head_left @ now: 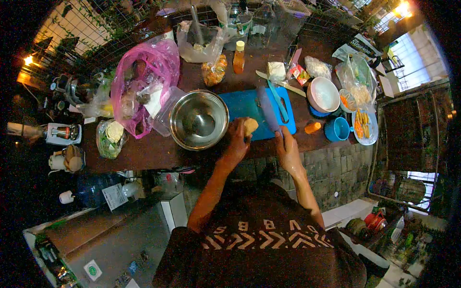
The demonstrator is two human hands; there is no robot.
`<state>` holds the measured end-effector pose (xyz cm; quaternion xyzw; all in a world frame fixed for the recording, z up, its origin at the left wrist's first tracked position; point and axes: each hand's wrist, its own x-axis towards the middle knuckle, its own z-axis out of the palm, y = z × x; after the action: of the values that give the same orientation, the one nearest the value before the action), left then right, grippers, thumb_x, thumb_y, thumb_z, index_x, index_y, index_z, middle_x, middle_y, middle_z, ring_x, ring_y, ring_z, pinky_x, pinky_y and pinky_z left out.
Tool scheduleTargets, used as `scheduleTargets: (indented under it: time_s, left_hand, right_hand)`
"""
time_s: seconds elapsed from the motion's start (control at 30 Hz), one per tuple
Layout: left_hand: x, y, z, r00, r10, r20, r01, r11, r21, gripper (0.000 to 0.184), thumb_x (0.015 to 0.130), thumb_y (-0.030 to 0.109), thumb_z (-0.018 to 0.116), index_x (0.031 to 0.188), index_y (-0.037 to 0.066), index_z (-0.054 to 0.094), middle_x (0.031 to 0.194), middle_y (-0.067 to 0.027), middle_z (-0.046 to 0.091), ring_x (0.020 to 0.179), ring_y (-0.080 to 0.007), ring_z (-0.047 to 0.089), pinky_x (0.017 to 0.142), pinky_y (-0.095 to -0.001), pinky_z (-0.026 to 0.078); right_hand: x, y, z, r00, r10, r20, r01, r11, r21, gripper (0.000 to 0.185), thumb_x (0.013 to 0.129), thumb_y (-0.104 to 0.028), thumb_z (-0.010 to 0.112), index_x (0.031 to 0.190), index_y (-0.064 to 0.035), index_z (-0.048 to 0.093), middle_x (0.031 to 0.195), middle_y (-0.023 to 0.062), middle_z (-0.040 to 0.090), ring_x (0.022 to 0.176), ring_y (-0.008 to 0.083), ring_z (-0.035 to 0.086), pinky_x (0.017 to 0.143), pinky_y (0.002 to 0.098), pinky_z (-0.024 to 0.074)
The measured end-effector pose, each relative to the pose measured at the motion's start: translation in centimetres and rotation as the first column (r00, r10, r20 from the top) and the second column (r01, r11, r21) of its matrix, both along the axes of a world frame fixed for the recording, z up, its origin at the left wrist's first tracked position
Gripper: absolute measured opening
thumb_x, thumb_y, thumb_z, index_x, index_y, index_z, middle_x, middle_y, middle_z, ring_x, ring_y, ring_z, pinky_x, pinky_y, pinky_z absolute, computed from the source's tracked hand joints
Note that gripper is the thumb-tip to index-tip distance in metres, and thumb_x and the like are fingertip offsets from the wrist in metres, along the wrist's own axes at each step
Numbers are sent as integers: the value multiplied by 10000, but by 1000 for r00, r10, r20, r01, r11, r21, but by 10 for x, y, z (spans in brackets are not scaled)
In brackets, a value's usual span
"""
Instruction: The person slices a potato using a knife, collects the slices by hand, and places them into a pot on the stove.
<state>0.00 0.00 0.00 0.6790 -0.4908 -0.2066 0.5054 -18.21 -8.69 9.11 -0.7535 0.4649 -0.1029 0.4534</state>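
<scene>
- While the left hand had its fingers closed round a pale yellow piece of food, the right hand was wrapped firmly about the handle of a broad knife.
- The food was at the near left part of the blue cutting board; whether it touched the surface could not be told.
- The broad knife's blurred blade pointed away from the person, over the board and apart from the food.
- A turquoise knife lay just right of that blade.
- A steel bowl stood just left of the board.
- Farther right were an orange piece, a blue mug and a plate of orange and yellow strips.
</scene>
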Motion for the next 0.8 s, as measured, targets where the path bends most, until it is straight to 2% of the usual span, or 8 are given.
scheduleTargets:
  time_s: [0.07, 0.1, 0.17, 0.3, 0.33, 0.5, 0.63, 0.8]
  left_hand:
    - [5, -3, 8, 978, 80, 194, -84, 996, 11, 577, 760, 54, 770, 1283, 49, 526, 1223, -225, 568, 1138, -411, 537, 995, -494, 415]
    - [11, -5, 15, 961, 81, 264, -88, 996, 18, 577, 760, 54, 770, 1283, 49, 526, 1223, -225, 568, 1138, -411, 537, 995, -494, 415]
    - [0, -3, 22, 969, 177, 174, -176, 984, -20, 511, 784, 62, 765, 1246, 40, 546, 1144, -208, 606, 1061, -404, 580, 930, -485, 457]
    - [-22, -15, 26, 943, 271, 191, -265, 963, -56, 411, 815, 68, 748, 1193, 46, 587, 1102, -189, 630, 1020, -396, 601, 884, -481, 479]
    - [-21, -15, 31, 928, 266, 260, -260, 964, -58, 363, 832, 86, 738, 1170, 50, 609, 1096, -186, 636, 1015, -391, 605, 874, -479, 482]
    - [-24, -17, 35, 883, 254, 395, -292, 956, 38, 297, 878, 181, 700, 1156, 76, 687, 1111, -174, 647, 1036, -379, 605, 894, -481, 474]
    - [-30, -20, 32, 878, 263, 399, -325, 941, 94, 286, 908, 188, 664, 1171, 77, 687, 1130, -183, 637, 1051, -385, 591, 903, -481, 460]
    - [-36, -20, 37, 858, 257, 444, -327, 941, 88, 288, 933, 180, 640, 1191, 55, 647, 1127, -199, 628, 1046, -398, 580, 889, -483, 444]
  right_hand:
    - [-8, 2, -25, 988, 128, 83, -99, 953, -285, 399, 1030, -126, 498, 1420, -107, 413, 875, 316, 652, 807, 471, 662, 703, 571, 462]
    - [-4, 3, -35, 979, 130, 154, -83, 957, -279, 399, 1030, -126, 498, 1420, -107, 413, 875, 316, 652, 807, 471, 662, 703, 571, 462]
    - [-11, 12, -32, 981, 162, 108, -130, 958, -255, 416, 1022, -99, 488, 1430, -125, 409, 856, 302, 653, 784, 500, 637, 686, 577, 457]
    - [-25, 4, 0, 954, 262, -145, -284, 946, -159, 652, 973, -56, 483, 1569, -222, 274, 884, 284, 659, 755, 495, 631, 652, 563, 464]
    - [-27, 4, -1, 956, 265, -129, -284, 946, -157, 652, 973, -56, 483, 1569, -222, 274, 884, 284, 659, 755, 495, 631, 652, 563, 464]
    - [-32, 1, -8, 926, 355, -126, -374, 829, -415, 792, 888, -2, 490, 1592, -259, 235, 921, 236, 677, 732, 461, 645, 649, 552, 504]
    - [-34, 1, -5, 906, 379, -186, -422, 837, -349, 784, 864, -6, 503, 1582, -227, 277, 917, 229, 684, 726, 448, 652, 658, 559, 515]
    - [-32, 3, 9, 901, 393, -186, -434, 798, -417, 746, 846, -31, 554, 1553, -147, 346, 827, 210, 660, 682, 410, 656, 625, 536, 526]
